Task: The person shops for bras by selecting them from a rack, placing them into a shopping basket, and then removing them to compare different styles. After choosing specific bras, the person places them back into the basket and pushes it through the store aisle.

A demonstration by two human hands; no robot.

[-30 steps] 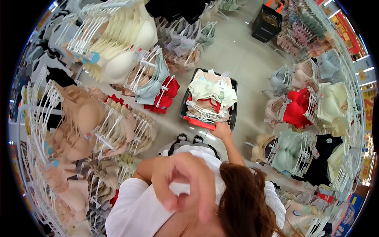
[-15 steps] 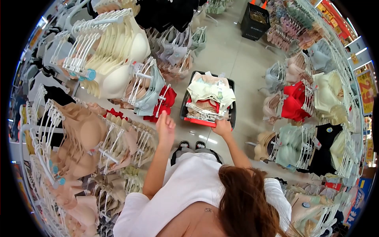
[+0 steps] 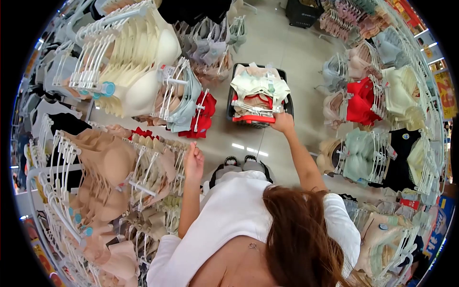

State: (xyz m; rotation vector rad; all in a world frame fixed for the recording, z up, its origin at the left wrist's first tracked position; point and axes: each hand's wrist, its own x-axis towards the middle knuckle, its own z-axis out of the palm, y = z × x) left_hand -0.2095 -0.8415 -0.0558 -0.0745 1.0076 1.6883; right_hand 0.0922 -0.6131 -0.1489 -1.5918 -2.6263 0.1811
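Observation:
My right hand [image 3: 283,123] is closed on the red handle [image 3: 255,119] of a black shopping basket [image 3: 291,106] on the aisle floor ahead of me. Several bras on white hangers are heaped in it, with pale cream ones [image 3: 258,88] on top and beige and red ones under them. Raised on the left, my left hand [image 3: 193,161] has its fingers curled in, with nothing visible in them. It is beside a rack of beige bras [image 3: 160,167], below some red bras [image 3: 203,115].
Bra racks line both sides of the aisle: cream bras [image 3: 138,62] and tan bras [image 3: 103,158] on the left, red bras [image 3: 361,100] and mint bras [image 3: 358,155] on the right. Another black basket [image 3: 302,13] stands farther along the tiled floor [image 3: 270,43].
The basket and my right hand have moved forward, farther from my feet. My left hand has dropped slightly, its fingers still curled. The view has shifted, with the far basket nearer the top edge.

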